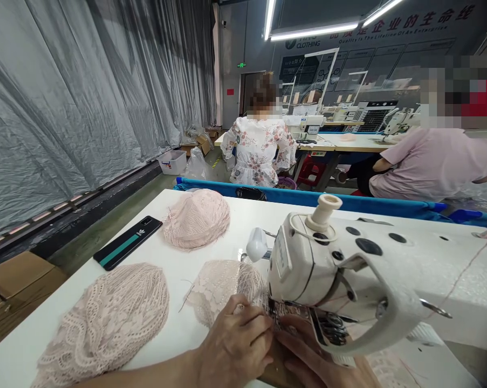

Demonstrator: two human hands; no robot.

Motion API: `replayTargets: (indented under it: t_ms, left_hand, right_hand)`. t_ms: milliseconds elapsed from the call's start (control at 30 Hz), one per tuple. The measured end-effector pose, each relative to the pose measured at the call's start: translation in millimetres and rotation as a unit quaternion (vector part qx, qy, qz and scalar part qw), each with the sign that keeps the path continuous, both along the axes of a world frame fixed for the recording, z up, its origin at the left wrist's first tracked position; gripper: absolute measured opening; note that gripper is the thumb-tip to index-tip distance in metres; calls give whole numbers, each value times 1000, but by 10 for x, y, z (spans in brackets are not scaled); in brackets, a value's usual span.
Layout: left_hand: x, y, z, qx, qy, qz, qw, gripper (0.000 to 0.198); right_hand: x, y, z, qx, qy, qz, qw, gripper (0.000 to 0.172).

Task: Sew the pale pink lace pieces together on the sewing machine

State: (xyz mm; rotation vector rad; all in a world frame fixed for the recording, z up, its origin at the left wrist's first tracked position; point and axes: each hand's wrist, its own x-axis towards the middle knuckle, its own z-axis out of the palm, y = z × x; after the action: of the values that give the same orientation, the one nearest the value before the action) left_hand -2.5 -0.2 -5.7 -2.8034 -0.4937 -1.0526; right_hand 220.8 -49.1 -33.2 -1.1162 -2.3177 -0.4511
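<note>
Under the head of a white sewing machine (303,264) lies a pale pink lace bra cup (217,285), its right part near the needle area. My left hand (239,339) is closed on the cup's near edge with curled fingers. Just right of it, my right hand (311,355) reaches beneath the machine head, fingers stretched out by the needle area. The machine's curved guard hides part of this hand. More lace (392,369) shows at the lower right, beyond my right wrist.
A pile of lace pieces (117,312) lies at the left, with stacked pink cups (197,218) behind it. A dark phone (128,242) rests near the table's left edge. Cardboard boxes (20,285) stand below. Ahead, two people sit at another sewing table (364,141).
</note>
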Motion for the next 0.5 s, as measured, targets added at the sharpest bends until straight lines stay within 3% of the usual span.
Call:
replayTargets:
  t_ms: [200, 500]
  left_hand:
    - [2, -17, 14, 0, 3, 16, 1000, 4]
    - [-10, -16, -5, 54, 12, 21, 998, 12]
  right_hand:
    - [-90, -12, 213, -25, -30, -24, 999, 33]
    - [-59, -35, -6, -11, 10, -35, 999, 34]
